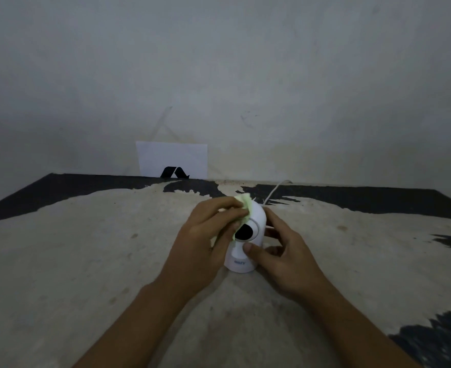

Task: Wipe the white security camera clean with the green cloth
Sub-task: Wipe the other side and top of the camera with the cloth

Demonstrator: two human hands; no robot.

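The white security camera (256, 221) stands upright on the worn table (86, 261), its black lens facing me. My left hand (205, 235) presses the pale green cloth (245, 201) against the left side and top of the camera's head; much of the cloth is hidden under my fingers. My right hand (280, 253) grips the camera from the right, thumb on the front just below the lens and fingers behind the body. The round base with blue lettering shows between my hands.
A white cable (274, 191) runs from behind the camera to the table's back edge. A white card (171, 158) on a black stand (173, 173) leans against the wall at the back. The tabletop is beige with black worn patches.
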